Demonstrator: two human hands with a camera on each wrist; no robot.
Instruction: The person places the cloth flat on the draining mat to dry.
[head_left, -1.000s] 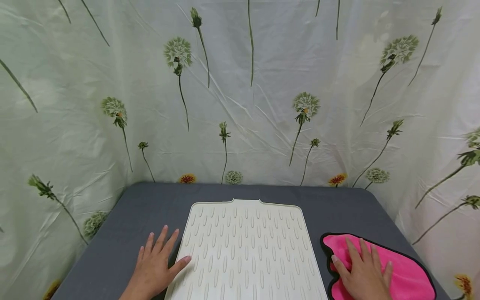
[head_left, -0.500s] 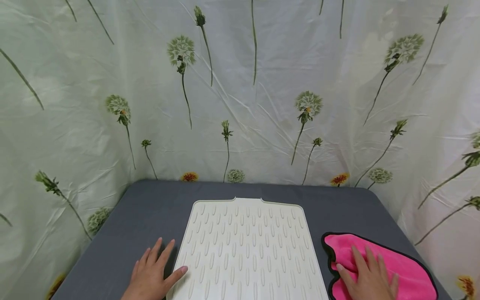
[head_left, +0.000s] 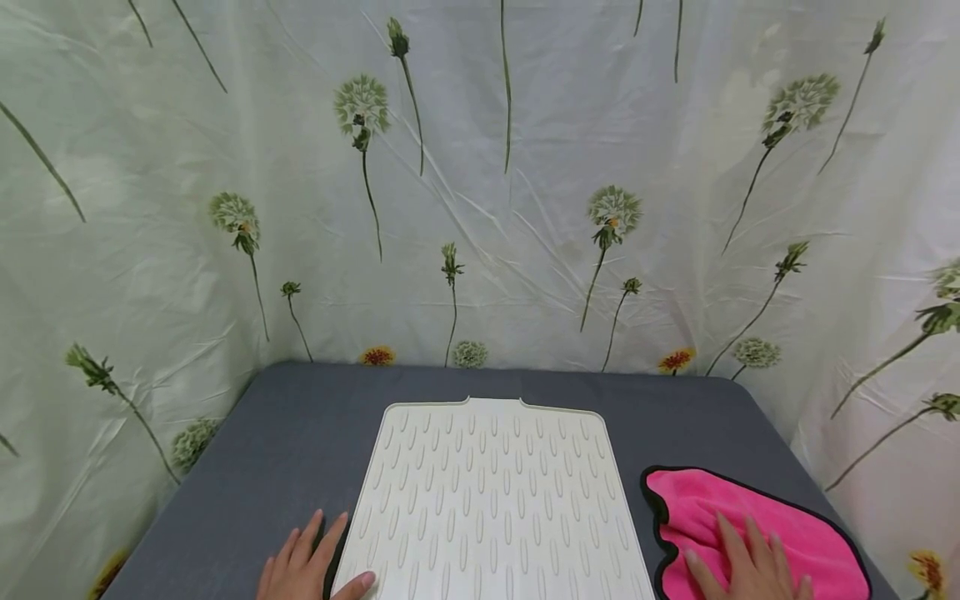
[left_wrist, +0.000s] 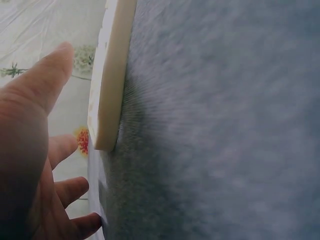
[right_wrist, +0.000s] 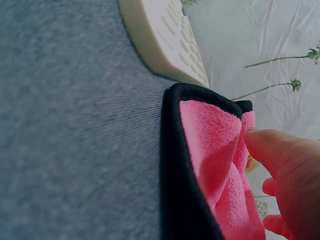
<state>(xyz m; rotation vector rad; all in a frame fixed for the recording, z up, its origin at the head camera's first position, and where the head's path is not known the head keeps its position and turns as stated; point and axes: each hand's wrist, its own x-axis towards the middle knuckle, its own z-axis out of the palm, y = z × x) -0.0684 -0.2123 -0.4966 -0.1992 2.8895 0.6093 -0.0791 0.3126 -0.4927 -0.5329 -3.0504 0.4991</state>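
A cream draining board (head_left: pixel 491 492) with rows of raised oval ridges lies on the dark grey table. My left hand (head_left: pixel 300 568) is at its left side near the bottom of the head view, fingers spread, the thumb overlapping the board's edge. In the left wrist view that hand (left_wrist: pixel 30 135) holds nothing, and the board's thick rim (left_wrist: pixel 111 85) stands beyond the thumb. On the right lies a folded pink cloth (head_left: pixel 802 521) with black edging. My right hand (head_left: pixel 753 567) rests on it with fingers extended. Both wrists are out of the head view.
The grey table (head_left: pixel 315 433) has rounded far corners. A white curtain (head_left: pixel 480 200) printed with dandelions hangs behind it and along both sides. A strip of table separates the board from the cloth.
Both hands have drawn back toward the bottom of the head view, the left further than the right. The board and the cloth stay in place.
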